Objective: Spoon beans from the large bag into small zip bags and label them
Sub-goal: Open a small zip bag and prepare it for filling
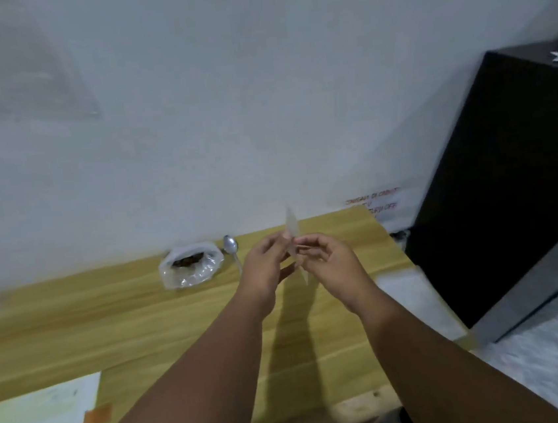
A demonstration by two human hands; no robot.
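Frankly, the open large bag (191,267) of dark beans (186,261), slumped on the tabletop (92,317) beside the spoon (231,247), could have tipped at a nudge, while the grip of your left hand (265,266) pinched the seemingly empty small zip bag (293,232), raised edge-on, and that of your right hand (328,258) pinched its other face.

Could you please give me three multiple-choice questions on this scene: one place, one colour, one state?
1. Where does the spoon lie? A) right of the large bag B) inside it C) in a cup
2. What colour is the cabinet? A) white B) black C) red
3. The small zip bag is: A) lying flat B) pinched between both hands C) inside the large bag
Answers: 1A, it lies on the table beside the bag; 2B, its side is black; 3B, the left hand and right hand hold it in the air.
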